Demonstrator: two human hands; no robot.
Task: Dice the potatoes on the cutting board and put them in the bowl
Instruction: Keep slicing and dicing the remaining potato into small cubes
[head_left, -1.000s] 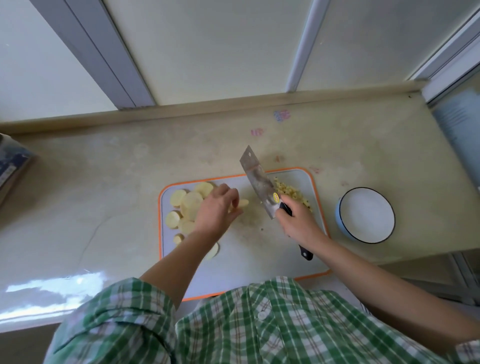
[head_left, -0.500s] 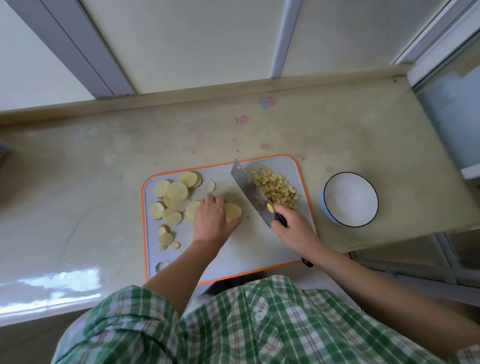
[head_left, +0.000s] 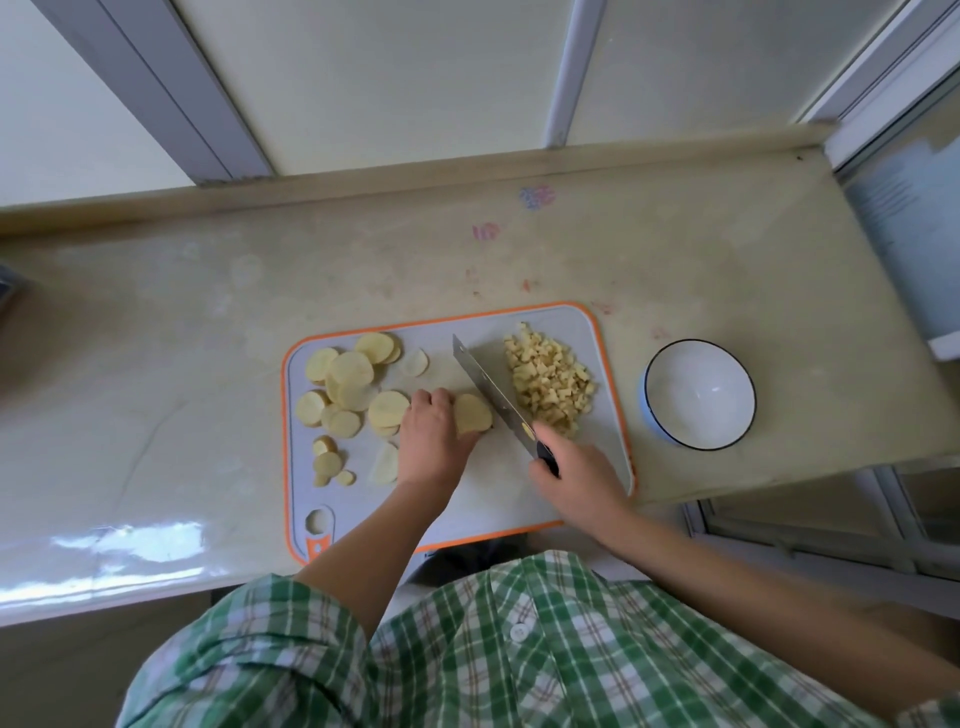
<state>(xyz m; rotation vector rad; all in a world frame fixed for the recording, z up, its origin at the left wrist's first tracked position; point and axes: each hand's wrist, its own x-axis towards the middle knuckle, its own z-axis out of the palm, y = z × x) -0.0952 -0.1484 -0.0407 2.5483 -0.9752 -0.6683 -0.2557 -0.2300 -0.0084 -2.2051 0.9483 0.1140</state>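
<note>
Fingers (head_left: 435, 402) of left hand (head_left: 434, 447) pinch potato slices (head_left: 474, 413); right hand (head_left: 574, 480) apparently grips knife (head_left: 491, 392).

bright daylight, glare on countertop (head_left: 130, 540) front-left, wide-angle edge bending, slight blur.

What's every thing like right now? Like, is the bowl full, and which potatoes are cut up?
Bowl: empty, upright.
Diced potato: small cubes, piled on the cutting board.
Loose slices: round, not diced yet.
Held slices: pinned down by the left hand.
Knife: gripped by the right hand, blade next to the held slices.
</note>
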